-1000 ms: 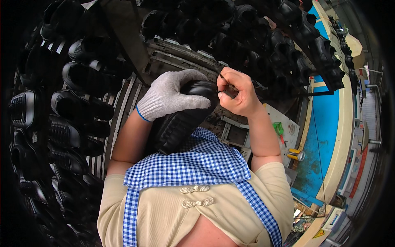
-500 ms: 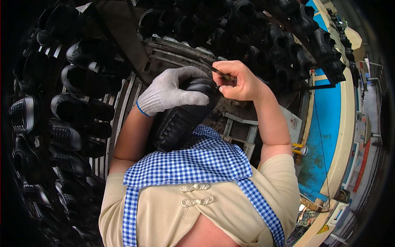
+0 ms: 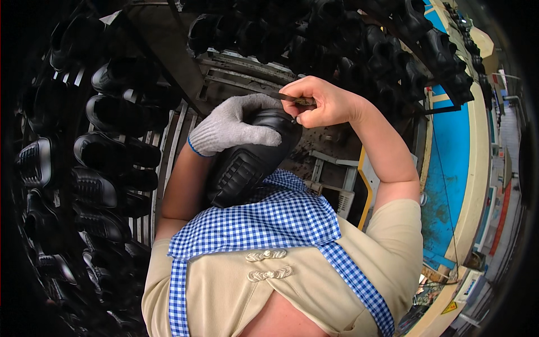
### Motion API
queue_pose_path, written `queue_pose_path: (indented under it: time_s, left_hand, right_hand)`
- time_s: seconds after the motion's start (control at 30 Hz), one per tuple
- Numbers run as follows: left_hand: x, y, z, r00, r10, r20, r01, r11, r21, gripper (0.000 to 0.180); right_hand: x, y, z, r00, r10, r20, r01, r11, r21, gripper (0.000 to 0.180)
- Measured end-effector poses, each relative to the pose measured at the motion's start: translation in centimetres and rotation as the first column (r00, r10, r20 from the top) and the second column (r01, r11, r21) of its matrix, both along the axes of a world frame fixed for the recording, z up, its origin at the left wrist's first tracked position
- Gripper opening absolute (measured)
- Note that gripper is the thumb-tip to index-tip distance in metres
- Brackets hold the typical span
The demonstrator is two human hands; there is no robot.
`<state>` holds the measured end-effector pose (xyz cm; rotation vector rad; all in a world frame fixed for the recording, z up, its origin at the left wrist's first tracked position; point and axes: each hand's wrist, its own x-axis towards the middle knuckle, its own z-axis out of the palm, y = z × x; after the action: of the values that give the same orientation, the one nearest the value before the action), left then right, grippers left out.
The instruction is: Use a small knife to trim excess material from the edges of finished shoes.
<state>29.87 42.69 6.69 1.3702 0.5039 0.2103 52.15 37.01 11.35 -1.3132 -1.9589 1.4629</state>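
My left hand [image 3: 229,127], in a grey knitted glove with a blue cuff edge, is closed around one end of a black shoe [image 3: 238,171]. The shoe slants across in front of my chest, and its lower end rests by the blue checked apron [image 3: 247,227]. My bare right hand [image 3: 327,103] pinches a thin, dark, blade-like tool [image 3: 287,97], whose exact kind I cannot make out. Those right fingertips are right at the shoe's gripped end, on its right edge. My fingers hide most of the tool.
Racks of black shoes [image 3: 94,188] stand along the left, and more black shoes [image 3: 331,33] hang over the far side. A metal frame [image 3: 247,81] lies beyond my hands. At right runs a blue surface [image 3: 449,168] with a cream border.
My right hand has shifted slightly left and up along the shoe's edge, and its elbow has swung outward to the right. The left hand keeps its hold on the shoe.
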Motion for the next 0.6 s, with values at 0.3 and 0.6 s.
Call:
queue_pose_path:
  time_s: [0.3,0.6]
  left_hand:
    - [0.8,0.1,0.5,0.999,-0.045,0.011,0.046,0.999,-0.028,0.069]
    - [-3.4,2.0,-1.0,0.965,0.259,0.049,-0.261,0.964,0.043,0.065]
  right_hand:
    - [0.9,-0.4,-0.9,0.994,-0.028,-0.108,0.023,0.999,-0.044,0.009]
    - [0.9,-5.5,-6.5,0.848,-0.47,0.247,0.256,0.769,0.586,0.014]
